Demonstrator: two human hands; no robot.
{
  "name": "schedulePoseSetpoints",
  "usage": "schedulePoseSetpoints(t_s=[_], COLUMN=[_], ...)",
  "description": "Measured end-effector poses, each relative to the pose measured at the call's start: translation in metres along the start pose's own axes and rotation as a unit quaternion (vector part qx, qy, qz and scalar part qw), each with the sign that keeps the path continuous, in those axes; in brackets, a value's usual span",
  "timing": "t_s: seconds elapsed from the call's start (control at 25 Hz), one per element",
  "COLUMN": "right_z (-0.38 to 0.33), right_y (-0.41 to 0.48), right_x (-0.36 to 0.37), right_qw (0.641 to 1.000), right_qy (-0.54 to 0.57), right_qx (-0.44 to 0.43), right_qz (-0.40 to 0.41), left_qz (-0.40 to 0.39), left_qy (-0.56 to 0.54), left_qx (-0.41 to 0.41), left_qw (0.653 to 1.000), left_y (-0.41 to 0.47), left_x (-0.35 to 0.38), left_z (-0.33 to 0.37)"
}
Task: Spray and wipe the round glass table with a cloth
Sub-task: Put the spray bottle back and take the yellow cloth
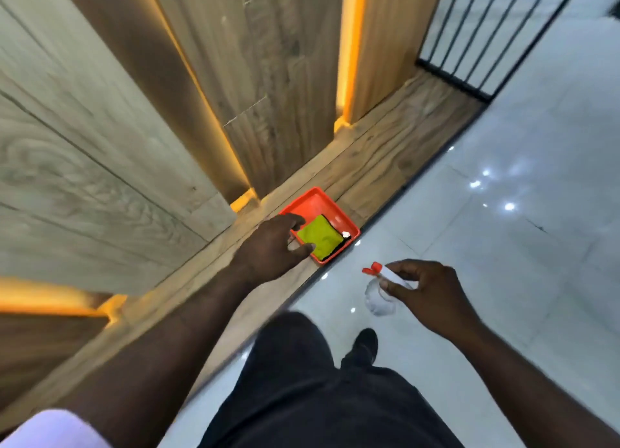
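Two hands show in this single head-worn view, which looks steeply down at the floor beside a wall.

The left hand (271,243) reaches out to an orange-red tray (318,204) that sits on a low wooden ledge (385,152) at the foot of the wall. Its fingers (297,220) are spread apart over the near corner of a folded yellow-green cloth (320,234) lying in the tray. They have not closed on the cloth, and contact cannot be made out through the blur.

The right hand (426,290) holds a clear spray bottle (380,298) with a red nozzle, its fingers curled round the white neck. The bottle hangs over the glossy white tiled floor (503,246).

The task looks barely started. The bottle is in hand, but the cloth lies in the tray, not yet picked up. The round glass table is nowhere in view, so finding it, spraying and wiping all seem to remain.

Around this:
- Wood-grain wall panels (100,162) fill the left and top, with glowing amber light strips (349,61) between them.
- A black metal railing (486,34) stands at upper right.
- A small white object (345,235), too small to identify, lies in the tray just beside the cloth.
- The person's dark trousers and one black shoe (364,345) show below.

Nothing lies between the left hand and the cloth.
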State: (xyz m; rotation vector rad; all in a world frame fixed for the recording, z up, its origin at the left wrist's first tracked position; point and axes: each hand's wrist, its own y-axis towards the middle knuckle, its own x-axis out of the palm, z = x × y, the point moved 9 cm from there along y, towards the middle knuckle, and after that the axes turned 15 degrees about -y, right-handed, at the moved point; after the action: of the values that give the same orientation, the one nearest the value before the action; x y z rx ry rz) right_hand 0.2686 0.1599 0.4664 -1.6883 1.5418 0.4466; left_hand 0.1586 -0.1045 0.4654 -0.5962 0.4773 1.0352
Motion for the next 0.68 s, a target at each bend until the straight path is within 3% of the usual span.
schedulePoseSetpoints(t_s=[0.28,0.56,0.68], right_z=[0.004,0.039,0.055], right_y=[0.190,0.349,0.417], right_x=[0.009,0.058,0.110], right_qw=[0.992,0.988,0.980], right_qy=[-0.097,-0.091,-0.119], right_qx=[-0.027,0.066,0.052], right_qz=[-0.079,-0.110,-0.150], left_qz=[0.088,0.082,0.081], left_qy=[-0.102,-0.225,-0.234], left_qx=[-0.161,-0.304,-0.340], left_qw=[0.978,0.922,0.907], left_y=[0.070,0.145,0.180], left_x=[0.011,0.076,0.108], left_z=[-0.073,-0.156,-0.198])
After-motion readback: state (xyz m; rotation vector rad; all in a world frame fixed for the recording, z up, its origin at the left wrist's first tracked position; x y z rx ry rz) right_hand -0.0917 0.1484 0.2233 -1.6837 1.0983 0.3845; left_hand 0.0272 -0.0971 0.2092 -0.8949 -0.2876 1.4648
